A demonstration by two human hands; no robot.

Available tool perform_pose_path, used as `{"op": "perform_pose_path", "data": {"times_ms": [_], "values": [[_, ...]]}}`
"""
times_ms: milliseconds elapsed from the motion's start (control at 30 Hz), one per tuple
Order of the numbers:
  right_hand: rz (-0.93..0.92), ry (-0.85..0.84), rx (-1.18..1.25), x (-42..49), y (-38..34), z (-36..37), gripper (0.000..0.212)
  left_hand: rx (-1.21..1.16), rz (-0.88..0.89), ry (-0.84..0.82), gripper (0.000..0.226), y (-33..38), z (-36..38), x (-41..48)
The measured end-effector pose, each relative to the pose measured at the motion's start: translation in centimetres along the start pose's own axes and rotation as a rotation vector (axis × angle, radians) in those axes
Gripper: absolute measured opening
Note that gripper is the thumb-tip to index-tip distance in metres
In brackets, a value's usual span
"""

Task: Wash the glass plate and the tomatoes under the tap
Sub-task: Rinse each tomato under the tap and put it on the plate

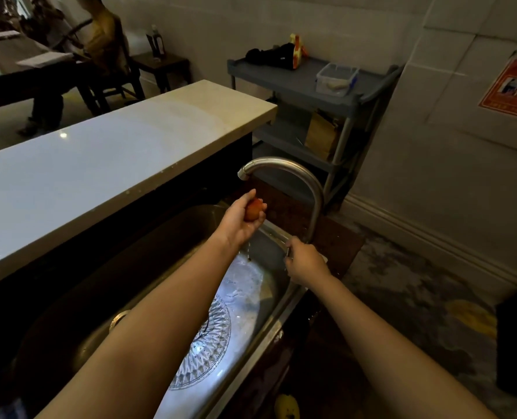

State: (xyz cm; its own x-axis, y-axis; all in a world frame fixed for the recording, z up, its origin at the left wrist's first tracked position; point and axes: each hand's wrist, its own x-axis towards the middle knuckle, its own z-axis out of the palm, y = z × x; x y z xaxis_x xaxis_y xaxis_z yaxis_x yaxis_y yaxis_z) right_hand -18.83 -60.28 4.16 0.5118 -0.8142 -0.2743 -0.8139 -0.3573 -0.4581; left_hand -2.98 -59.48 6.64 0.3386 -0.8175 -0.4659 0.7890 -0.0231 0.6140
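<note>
The left hand cups a tomato under the tap spout, above the sink's far end. The right hand apparently grips the lever; next, water. The glass plate lies inside the sink's near-right wall.

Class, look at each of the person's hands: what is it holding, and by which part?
The left hand cups a tomato around its body under the spout. The right hand grips the tap's handle at the tap's base.

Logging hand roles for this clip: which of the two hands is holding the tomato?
The left hand cups the tomato just below the tap spout. The right hand holds no tomato; it sits at the tap's base.
</note>
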Motion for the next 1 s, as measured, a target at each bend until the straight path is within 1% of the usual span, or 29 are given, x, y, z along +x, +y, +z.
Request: {"op": "perform_pose_path", "data": {"times_ms": [67, 167, 233, 300, 367, 467, 533, 567, 600, 667, 733, 767, 933, 1000], "values": [[-0.001, -0.031, -0.032, 0.4, -0.3, -0.4, 0.032, -0.005, -0.014, -0.006, 0.012, 0.0, -0.3, -0.1], [0.017, -0.095, -0.111, 0.8, -1.1, -0.9, 0.035, 0.021, -0.015, 0.007, 0.021, 0.1, -1.1, -0.4], [0.003, -0.094, -0.163, 0.9, -1.7, -1.0, 0.035, 0.104, 0.007, -0.004, 0.023, 0.4, -2.0, -0.9], [-0.04, -0.025, -0.169, 1.0, -2.5, -0.9, 0.035, 0.25, 0.024, -0.007, 0.021, 0.9, -3.0, -1.3], [-0.095, 0.013, -0.142, 1.3, -3.4, -0.6, 0.038, 0.454, 0.035, 0.009, 0.019, 1.6, -4.2, -2.0], [-0.174, -0.069, -0.045, 1.6, -4.7, 0.4, 0.049, 0.802, 0.059, 0.059, 0.024, 2.5, -6.7, -3.0], [-0.198, -0.148, 0.011, 1.9, -5.4, 1.4, 0.053, 0.977, 0.065, 0.058, 0.017, 2.9, -8.7, -3.8], [-0.193, -0.182, 0.034, 2.0, -5.7, 2.1, 0.054, 1.041, 0.067, 0.064, 0.016, 2.9, -9.8, -4.0], [-0.185, -0.212, 0.05, 2.2, -6.1, 2.9, 0.054, 1.086, 0.066, 0.09, 0.019, 2.9, -11.0, -4.1], [-0.169, -0.273, 0.066, 2.6, -6.6, 4.6, 0.052, 1.134, 0.054, 0.2, 0.02, 2.7, -13.6, -4.2], [-0.16, -0.347, 0.067, 3.0, -7.0, 6.6, 0.051, 1.162, 0.015, 0.302, 0.038, 2.3, -16.3, -4.1], [-0.161, -0.383, 0.054, 3.2, -7.2, 7.7, 0.05, 1.182, -0.014, 0.335, 0.043, 2.0, -17.6, -4.1], [-0.162, -0.532, -0.006, 4.9, -7.2, 12.9, 0.051, 1.231, -0.09, 0.477, 0.051, 0.1, -23.3, -4.5], [-0.146, -0.562, -0.046, 5.8, -6.8, 14.8, 0.047, 1.265, -0.113, 0.534, 0.053, -1.0, -25.1, -4.5]]}}
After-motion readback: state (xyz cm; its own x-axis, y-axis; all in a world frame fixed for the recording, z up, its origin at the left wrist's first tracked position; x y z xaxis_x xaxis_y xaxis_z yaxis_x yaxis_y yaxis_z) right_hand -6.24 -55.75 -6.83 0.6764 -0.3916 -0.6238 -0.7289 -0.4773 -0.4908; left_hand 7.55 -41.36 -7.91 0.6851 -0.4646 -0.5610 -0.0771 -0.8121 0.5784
